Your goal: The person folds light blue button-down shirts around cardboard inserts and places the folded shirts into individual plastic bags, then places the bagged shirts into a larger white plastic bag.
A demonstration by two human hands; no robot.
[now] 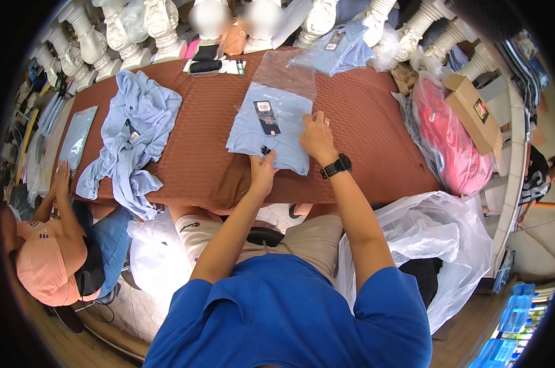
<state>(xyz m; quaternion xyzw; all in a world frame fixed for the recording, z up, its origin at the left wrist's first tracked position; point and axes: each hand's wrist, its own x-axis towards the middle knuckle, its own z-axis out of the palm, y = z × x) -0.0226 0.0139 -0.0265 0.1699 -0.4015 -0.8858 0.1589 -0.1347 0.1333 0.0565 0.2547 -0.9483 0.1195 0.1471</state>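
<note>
A folded light blue shirt (244,135) lies on the table in front of me, its collar end toward me. Its far part is inside a clear plastic bag (283,70), whose flat end stretches away beyond the cloth. A dark hang tag (267,118) with a white label rests on the shirt front. My left hand (263,172) is closed on the near edge of the shirt by the collar. At the right side, my right hand (318,136) has curled fingers pinching the edge of the bag against the shirt; the fingertips are partly hidden.
A crumpled blue shirt (136,113) and a bagged one (78,138) lie to the left, near a seated co-worker (50,257). Bagged shirts (336,49) are at the back. Right are a red bundle in plastic (446,135), a cardboard box (474,113) and a big plastic sack (418,239).
</note>
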